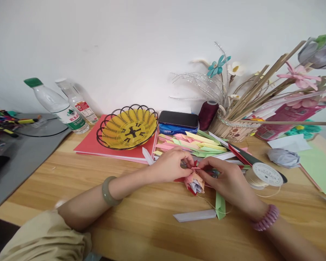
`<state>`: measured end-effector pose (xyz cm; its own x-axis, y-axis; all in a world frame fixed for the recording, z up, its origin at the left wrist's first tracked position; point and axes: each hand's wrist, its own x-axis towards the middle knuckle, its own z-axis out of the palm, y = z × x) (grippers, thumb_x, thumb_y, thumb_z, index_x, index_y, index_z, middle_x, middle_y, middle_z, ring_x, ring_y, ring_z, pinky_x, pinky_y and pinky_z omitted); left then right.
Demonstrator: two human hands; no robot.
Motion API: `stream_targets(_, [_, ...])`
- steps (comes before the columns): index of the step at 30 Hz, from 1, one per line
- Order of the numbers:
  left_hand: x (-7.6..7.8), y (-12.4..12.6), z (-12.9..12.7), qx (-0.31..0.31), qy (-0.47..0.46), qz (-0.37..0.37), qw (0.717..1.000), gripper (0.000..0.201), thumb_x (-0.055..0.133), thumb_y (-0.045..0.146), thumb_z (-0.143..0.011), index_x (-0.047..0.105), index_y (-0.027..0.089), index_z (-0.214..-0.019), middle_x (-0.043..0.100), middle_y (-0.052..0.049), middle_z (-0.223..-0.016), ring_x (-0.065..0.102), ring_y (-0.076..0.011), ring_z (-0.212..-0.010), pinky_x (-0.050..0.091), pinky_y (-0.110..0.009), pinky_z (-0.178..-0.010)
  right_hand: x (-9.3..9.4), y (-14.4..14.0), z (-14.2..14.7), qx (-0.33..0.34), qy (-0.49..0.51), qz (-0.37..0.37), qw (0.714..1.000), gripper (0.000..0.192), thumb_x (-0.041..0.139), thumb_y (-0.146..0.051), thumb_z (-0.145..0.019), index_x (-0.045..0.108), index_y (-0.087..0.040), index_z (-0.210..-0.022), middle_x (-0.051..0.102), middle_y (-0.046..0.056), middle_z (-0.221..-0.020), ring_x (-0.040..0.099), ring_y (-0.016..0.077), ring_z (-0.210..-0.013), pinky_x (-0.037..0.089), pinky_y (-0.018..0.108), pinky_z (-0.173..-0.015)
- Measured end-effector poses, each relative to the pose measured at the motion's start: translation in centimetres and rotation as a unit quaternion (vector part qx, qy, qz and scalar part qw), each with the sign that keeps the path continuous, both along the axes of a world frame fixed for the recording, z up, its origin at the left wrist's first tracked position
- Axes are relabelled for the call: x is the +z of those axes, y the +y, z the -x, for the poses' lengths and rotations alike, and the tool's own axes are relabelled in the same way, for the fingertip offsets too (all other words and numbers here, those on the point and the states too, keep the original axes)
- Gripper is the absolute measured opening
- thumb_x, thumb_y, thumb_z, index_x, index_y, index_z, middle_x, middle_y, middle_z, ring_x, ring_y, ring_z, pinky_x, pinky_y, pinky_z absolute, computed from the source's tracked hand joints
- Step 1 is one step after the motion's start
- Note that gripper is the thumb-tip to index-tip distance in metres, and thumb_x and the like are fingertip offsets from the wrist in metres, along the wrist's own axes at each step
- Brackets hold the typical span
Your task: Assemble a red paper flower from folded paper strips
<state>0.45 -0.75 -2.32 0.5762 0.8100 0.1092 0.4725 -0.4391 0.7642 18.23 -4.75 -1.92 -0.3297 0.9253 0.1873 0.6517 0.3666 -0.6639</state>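
Nearest on the wooden desk (141, 232) lie a pale folded paper strip (195, 215) and, just beside its right end, a green folded strip (220, 206), with a thin thread trailing past them. Just beyond, both hands meet over a small folded paper flower (195, 182) of pink, red and pale petals that sits on the desk at the centre. The left hand (170, 166), with a green bangle (108, 191) on its wrist, has its grip pinched together on the flower's top edge. The right hand (225, 178), wearing a pink coiled band (266, 218), closes its grip on the same flower from the other side, fingertips touching those of the left.

Just right of the right hand rests a spool of cream thread (263, 174). Behind the hands spreads a heap of folded paper pieces (198, 143) in pink, yellow and green. Further back, a yellow and black wire basket (127, 127) stands on a red sheet (89, 143), near a dark phone (178, 118) lying on a blue packet. A maroon thread cone (207, 114) stands beside a stick-walled holder (233, 128) filled with sticks and paper flowers. Two plastic bottles (63, 105) lean at the far left against the white wall.
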Motion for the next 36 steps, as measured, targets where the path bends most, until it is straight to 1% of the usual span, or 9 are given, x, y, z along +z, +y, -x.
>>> stream_targets(3, [-0.1, -0.1, -0.1, 0.009, 0.016, -0.014, 1.000, 0.006, 0.059, 0.018, -0.066, 0.060, 0.018, -0.071, 0.063, 0.000, -0.076, 0.055, -0.0165, -0.082, 0.043, -0.027, -0.070, -0.4, -0.1, -0.2, 0.012, -0.028, -0.057, 0.998, 0.012, 0.049, -0.028, -0.084, 0.057, -0.022, -0.079, 0.064, 0.002, -0.076, 0.059, 0.0159, -0.068, 0.046, 0.028, -0.061])
stream_targets(7, [0.2, -0.4, -0.2, 0.004, 0.037, -0.044, 0.998, 0.006, 0.058, 0.018, -0.065, 0.059, 0.019, -0.071, 0.062, -0.001, -0.075, 0.055, -0.0179, -0.084, 0.043, -0.027, -0.069, -0.7, -0.1, -0.5, 0.044, -0.054, -0.114, 0.991, 0.012, 0.049, -0.025, -0.084, 0.059, -0.023, -0.091, 0.066, 0.003, -0.085, 0.060, 0.0166, -0.074, 0.047, 0.031, -0.067])
stream_targets(12, [0.7, -0.2, 0.0, -0.011, 0.031, -0.021, 0.999, 0.009, 0.061, 0.019, -0.066, 0.059, 0.019, -0.075, 0.064, 0.000, -0.081, 0.055, -0.0173, -0.085, 0.042, -0.027, -0.071, -0.6, 0.1, -0.6, 0.047, -0.039, -0.141, 0.988, 0.012, 0.048, -0.023, -0.085, 0.059, -0.023, -0.088, 0.066, 0.003, -0.083, 0.061, 0.0165, -0.074, 0.048, 0.030, -0.066])
stream_targets(16, [0.7, 0.3, 0.4, -0.026, 0.031, -0.007, 0.999, 0.009, 0.061, 0.024, -0.070, 0.062, 0.019, -0.077, 0.065, 0.000, -0.084, 0.054, -0.0171, -0.088, 0.041, -0.028, -0.075, -0.5, 0.1, -0.5, 0.037, -0.020, -0.145, 0.988, 0.011, 0.048, -0.024, -0.085, 0.059, -0.023, -0.086, 0.065, 0.003, -0.082, 0.062, 0.0164, -0.076, 0.049, 0.029, -0.067])
stream_targets(20, [0.4, 0.4, 0.5, -0.033, 0.060, -0.013, 0.998, 0.010, 0.058, 0.026, -0.073, 0.066, 0.021, -0.078, 0.063, -0.001, -0.080, 0.053, -0.0181, -0.091, 0.040, -0.028, -0.077, -0.3, 0.1, -0.4, 0.026, -0.003, -0.114, 0.993, 0.012, 0.049, -0.027, -0.084, 0.060, -0.023, -0.087, 0.066, 0.002, -0.084, 0.062, 0.0169, -0.078, 0.049, 0.029, -0.070])
stream_targets(26, [0.8, 0.1, 0.3, -0.011, 0.071, -0.051, 0.996, 0.008, 0.059, 0.024, -0.072, 0.066, 0.020, -0.074, 0.061, -0.001, -0.076, 0.052, -0.0164, -0.083, 0.040, -0.027, -0.072, 0.8, 0.6, -0.8, 0.027, 0.003, 0.055, 0.998, 0.014, 0.052, -0.030, -0.081, 0.061, -0.022, -0.086, 0.067, 0.001, -0.085, 0.060, 0.0163, -0.076, 0.047, 0.028, -0.068])
stream_targets(28, [1.0, -0.1, 0.2, -0.008, 0.066, -0.058, 0.996, 0.007, 0.060, 0.024, -0.072, 0.065, 0.020, -0.072, 0.061, 0.000, -0.074, 0.052, -0.0161, -0.083, 0.040, -0.027, -0.072, 1.1, 0.7, -0.9, 0.039, 0.000, 0.092, 0.995, 0.015, 0.050, -0.032, -0.082, 0.061, -0.021, -0.085, 0.066, 0.001, -0.083, 0.059, 0.0159, -0.075, 0.046, 0.028, -0.066])
stream_targets(32, [1.4, 0.0, 0.4, -0.040, 0.037, -0.021, 0.998, 0.008, 0.060, 0.025, -0.072, 0.064, 0.019, -0.072, 0.061, 0.000, -0.075, 0.052, -0.0151, -0.083, 0.040, -0.025, -0.072, 1.6, 0.7, -1.1, 0.074, -0.017, 0.115, 0.991, 0.021, 0.046, -0.036, -0.084, 0.061, -0.021, -0.081, 0.065, 0.000, -0.078, 0.057, 0.0155, -0.072, 0.043, 0.027, -0.065])
stream_targets(36, [1.6, 0.4, 0.8, -0.083, 0.011, 0.038, 0.996, 0.011, 0.058, 0.028, -0.074, 0.064, 0.018, -0.075, 0.062, 0.001, -0.079, 0.053, -0.0134, -0.084, 0.039, -0.025, -0.078, 1.7, 0.5, -1.2, 0.079, -0.020, 0.100, 0.992, 0.021, 0.044, -0.034, -0.086, 0.060, -0.020, -0.083, 0.064, 0.001, -0.080, 0.057, 0.0149, -0.072, 0.044, 0.027, -0.066])
